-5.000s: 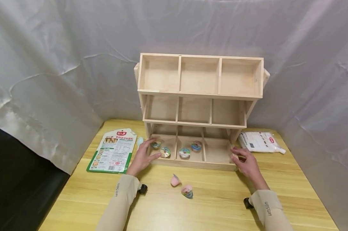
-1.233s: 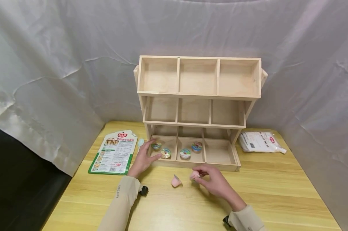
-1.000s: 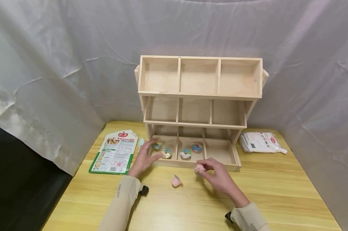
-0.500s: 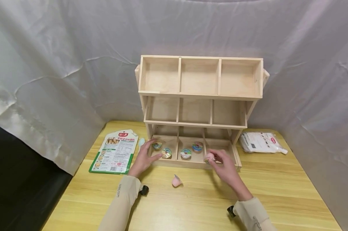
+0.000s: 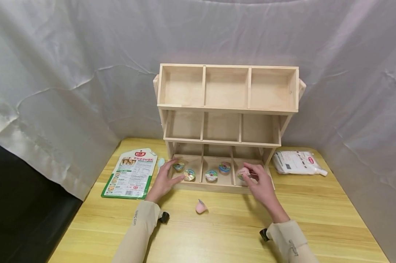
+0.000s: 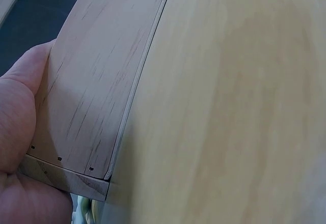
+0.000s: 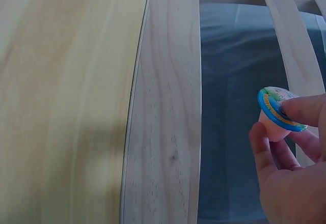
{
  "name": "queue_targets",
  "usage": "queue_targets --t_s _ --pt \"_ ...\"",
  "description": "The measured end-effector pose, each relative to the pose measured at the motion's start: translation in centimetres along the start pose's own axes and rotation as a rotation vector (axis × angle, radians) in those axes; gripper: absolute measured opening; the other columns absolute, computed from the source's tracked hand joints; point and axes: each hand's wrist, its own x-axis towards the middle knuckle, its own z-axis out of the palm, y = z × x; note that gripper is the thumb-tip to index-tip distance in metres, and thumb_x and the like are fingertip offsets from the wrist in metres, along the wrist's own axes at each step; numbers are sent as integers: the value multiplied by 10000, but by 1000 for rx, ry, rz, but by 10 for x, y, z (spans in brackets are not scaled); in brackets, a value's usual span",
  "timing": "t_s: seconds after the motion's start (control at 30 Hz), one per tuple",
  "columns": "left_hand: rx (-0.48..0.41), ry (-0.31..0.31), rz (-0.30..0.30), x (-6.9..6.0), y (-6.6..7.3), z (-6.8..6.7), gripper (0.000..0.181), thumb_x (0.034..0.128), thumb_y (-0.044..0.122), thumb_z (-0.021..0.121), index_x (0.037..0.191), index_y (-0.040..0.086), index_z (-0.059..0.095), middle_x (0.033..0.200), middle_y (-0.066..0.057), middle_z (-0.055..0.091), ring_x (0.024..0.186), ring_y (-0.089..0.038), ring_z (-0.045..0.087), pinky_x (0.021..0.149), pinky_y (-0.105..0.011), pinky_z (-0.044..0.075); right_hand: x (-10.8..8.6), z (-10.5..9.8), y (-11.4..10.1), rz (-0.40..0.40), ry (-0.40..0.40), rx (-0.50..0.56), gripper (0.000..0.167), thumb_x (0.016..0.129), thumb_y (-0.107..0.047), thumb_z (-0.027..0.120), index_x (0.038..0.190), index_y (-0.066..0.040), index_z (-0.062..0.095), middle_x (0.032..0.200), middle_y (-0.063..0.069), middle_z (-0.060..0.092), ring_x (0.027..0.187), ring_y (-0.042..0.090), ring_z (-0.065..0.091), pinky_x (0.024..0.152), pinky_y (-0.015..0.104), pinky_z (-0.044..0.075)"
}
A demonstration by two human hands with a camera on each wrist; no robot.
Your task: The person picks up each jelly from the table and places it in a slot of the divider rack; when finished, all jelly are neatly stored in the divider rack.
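My right hand (image 5: pixel 263 185) pinches a pink jelly cup (image 5: pixel 242 172) over the bottom row's right compartment. In the right wrist view, the thumb lies on its printed, blue-rimmed lid, with fingers under the pink body. At the left end of the wooden shelf rack (image 5: pixel 217 189), my left hand (image 5: pixel 161 185) grips the bottom tray's side; the left wrist view shows its wooden corner (image 6: pixel 97 81) between thumb and fingers. Two jelly cups (image 5: pixel 189 175) lie in the left compartment and two more jelly cups (image 5: pixel 211 175) in the middle one. Another pink jelly cup (image 5: pixel 200 207) lies on the table.
On the table's left lies a green-and-white printed pouch (image 5: pixel 130 174), with a pale spoon (image 5: pixel 160 162) beside it. A white packet (image 5: pixel 296 162) with a red label lies right of the rack. Grey cloth (image 5: pixel 227 29) hangs behind.
My right hand left the rack's right end, picked up a pink jelly cup from the table and carried it up and right to the right compartment. The left hand has stayed at the rack.
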Motion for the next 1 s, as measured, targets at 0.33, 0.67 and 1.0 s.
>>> queue_targets --t_s 0.33,0.67,1.0 --pt "8 -3 0 1 0 0 787 891 274 824 1558 128 433 1632 -170 365 1514 -427 299 1245 -619 262 8 -3 7 6 25 32 437 979 -20 683 1409 -10 607 1266 194 589 1172 332 606 976 114 493" --pt "2 3 -5 -1 2 -1 792 883 270 830 1556 126 437 1628 -179 372 1510 -438 303 1242 -630 257 16 2 17 20 69 8 473 1004 -50 658 1466 -80 562 1352 194 549 1152 370 628 852 121 479" --pt "-4 -9 -19 0 -1 0 805 884 287 830 1566 149 426 1646 -154 350 1527 -419 282 1254 -615 245 23 4 20 -5 78 8 387 1024 -52 623 1411 -67 618 1245 212 584 1098 381 652 816 69 493"
